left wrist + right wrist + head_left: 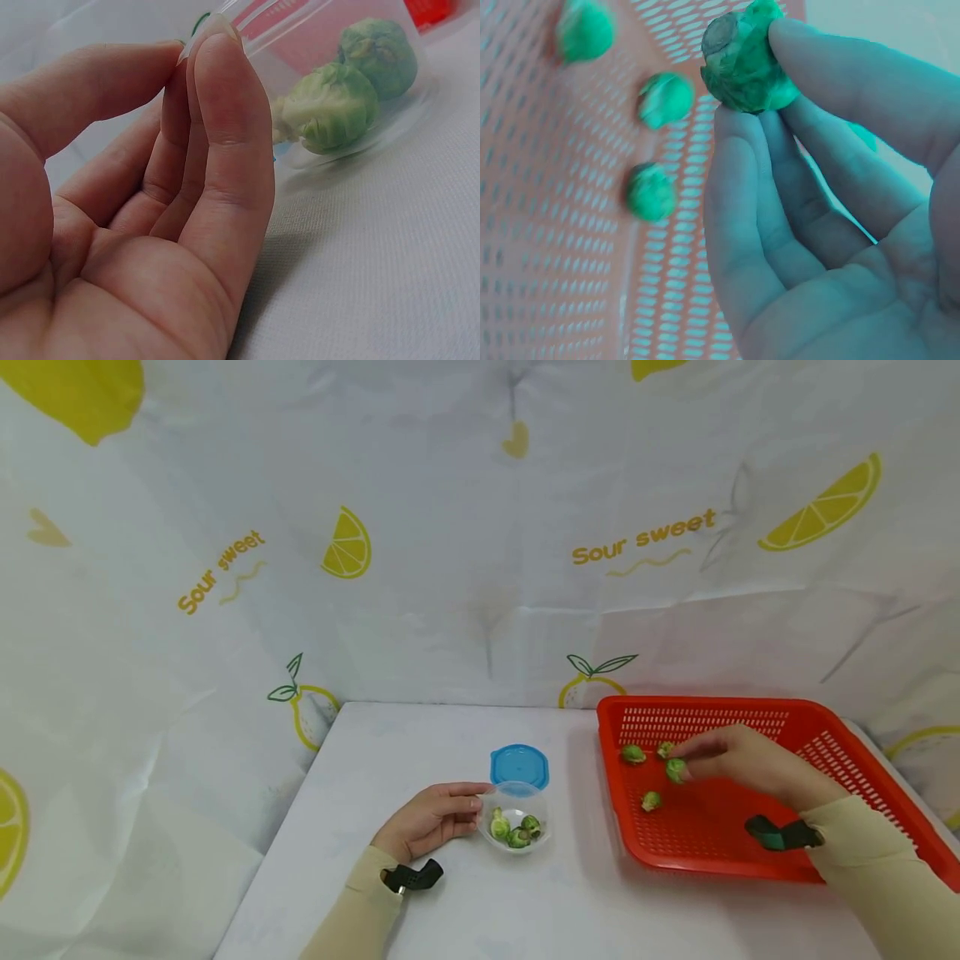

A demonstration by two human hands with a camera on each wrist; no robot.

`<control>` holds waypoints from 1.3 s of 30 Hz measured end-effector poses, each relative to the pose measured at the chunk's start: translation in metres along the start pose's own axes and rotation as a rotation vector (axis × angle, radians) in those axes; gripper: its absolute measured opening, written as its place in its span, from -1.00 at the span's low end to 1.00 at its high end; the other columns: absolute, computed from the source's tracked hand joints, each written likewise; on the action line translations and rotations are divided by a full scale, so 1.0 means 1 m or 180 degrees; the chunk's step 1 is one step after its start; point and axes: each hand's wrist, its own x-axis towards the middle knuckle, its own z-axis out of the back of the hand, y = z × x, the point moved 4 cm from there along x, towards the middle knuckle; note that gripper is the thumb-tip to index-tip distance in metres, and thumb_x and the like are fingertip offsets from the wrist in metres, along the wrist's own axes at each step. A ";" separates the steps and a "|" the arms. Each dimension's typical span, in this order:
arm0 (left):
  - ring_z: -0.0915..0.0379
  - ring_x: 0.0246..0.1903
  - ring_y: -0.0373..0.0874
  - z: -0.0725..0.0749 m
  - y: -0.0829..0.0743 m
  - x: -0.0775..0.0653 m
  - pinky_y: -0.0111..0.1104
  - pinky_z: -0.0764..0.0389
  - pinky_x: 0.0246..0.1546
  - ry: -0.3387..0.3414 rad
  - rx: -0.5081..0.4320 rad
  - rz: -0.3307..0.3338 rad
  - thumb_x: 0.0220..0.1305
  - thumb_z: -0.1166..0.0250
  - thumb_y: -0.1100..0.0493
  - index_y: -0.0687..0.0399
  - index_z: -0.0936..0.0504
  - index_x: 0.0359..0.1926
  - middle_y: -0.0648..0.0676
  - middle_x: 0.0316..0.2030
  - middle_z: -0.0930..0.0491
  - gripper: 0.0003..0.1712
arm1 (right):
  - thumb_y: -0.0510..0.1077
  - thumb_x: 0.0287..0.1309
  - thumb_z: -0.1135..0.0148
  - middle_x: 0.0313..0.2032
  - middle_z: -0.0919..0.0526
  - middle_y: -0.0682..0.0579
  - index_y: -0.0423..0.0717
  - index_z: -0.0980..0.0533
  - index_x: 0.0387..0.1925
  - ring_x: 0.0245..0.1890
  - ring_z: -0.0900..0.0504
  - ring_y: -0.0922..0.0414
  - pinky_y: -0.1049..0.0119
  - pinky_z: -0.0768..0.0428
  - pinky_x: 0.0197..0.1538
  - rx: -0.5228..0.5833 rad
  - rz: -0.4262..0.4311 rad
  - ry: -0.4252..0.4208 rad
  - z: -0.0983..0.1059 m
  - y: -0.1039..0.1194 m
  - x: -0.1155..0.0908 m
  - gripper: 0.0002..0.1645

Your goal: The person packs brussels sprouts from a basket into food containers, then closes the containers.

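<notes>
A Brussels sprout (676, 770) is pinched between the thumb and fingertips of my right hand (738, 764), above the floor of the red basket (611, 785). Its cut stem end shows in the right wrist view, on the held sprout (746, 64). Three loose sprouts lie in the basket's left part, one of them a sprout (651, 800) nearest the front. My left hand (438, 818) holds the clear plastic bowl (545, 835) by its left side, thumb and fingers meeting at the rim. Inside the bowl sit three sprouts (518, 837); the left wrist view shows two through its wall.
Just behind the bowl, a blue lid (519, 766) lies flat on the white tabletop (420, 743). The basket takes up the table's right side, its raised rim facing the bowl. A lemon-print cloth (450, 568) hangs behind the table.
</notes>
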 end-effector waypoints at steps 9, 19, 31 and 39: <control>-0.69 -0.25 -0.27 0.001 0.001 0.002 -0.47 -0.78 -0.07 -0.0019 0.0009 0.0009 0.56 -0.29 0.31 0.21 -0.51 0.50 0.00 -0.16 -0.70 -0.45 | 0.20 0.37 -0.46 0.16 -0.79 0.02 0.08 -0.73 0.25 0.13 -0.68 0.04 -0.01 -0.71 0.17 0.0047 0.0150 -0.0323 -0.005 0.037 -0.013 -0.47; -0.69 -0.23 -0.28 -0.002 -0.003 0.001 -0.48 -0.77 -0.06 0.0069 0.0037 0.0018 0.53 -0.33 0.28 0.22 -0.47 0.53 0.01 -0.10 -0.69 -0.39 | 0.15 0.36 -0.49 0.11 -0.82 0.03 0.10 -0.72 0.27 0.11 -0.72 0.07 0.08 -0.74 0.18 0.0322 0.0283 -0.0516 -0.037 0.091 -0.006 -0.48; -0.69 -0.22 -0.28 0.000 -0.005 0.001 -0.47 -0.78 -0.06 0.0070 0.0057 -0.0021 0.56 -0.29 0.29 0.23 -0.50 0.51 0.04 -0.03 -0.69 -0.44 | -0.04 0.37 -0.50 -0.04 -0.82 0.04 0.01 -0.76 0.14 -0.06 -0.74 0.08 0.10 -0.78 0.12 0.0732 0.0608 -0.0511 -0.103 0.151 0.016 -0.64; -0.69 -0.25 -0.28 0.000 -0.002 0.001 -0.47 -0.77 -0.07 0.0053 0.0004 -0.0004 0.58 -0.26 0.30 0.22 -0.51 0.50 -0.01 -0.12 -0.70 -0.46 | -0.12 0.33 -0.52 -0.13 -0.81 0.07 0.01 -0.79 0.07 -0.09 -0.69 0.10 0.18 -0.77 0.04 0.1009 0.0461 -0.0451 -0.153 0.151 0.033 -0.70</control>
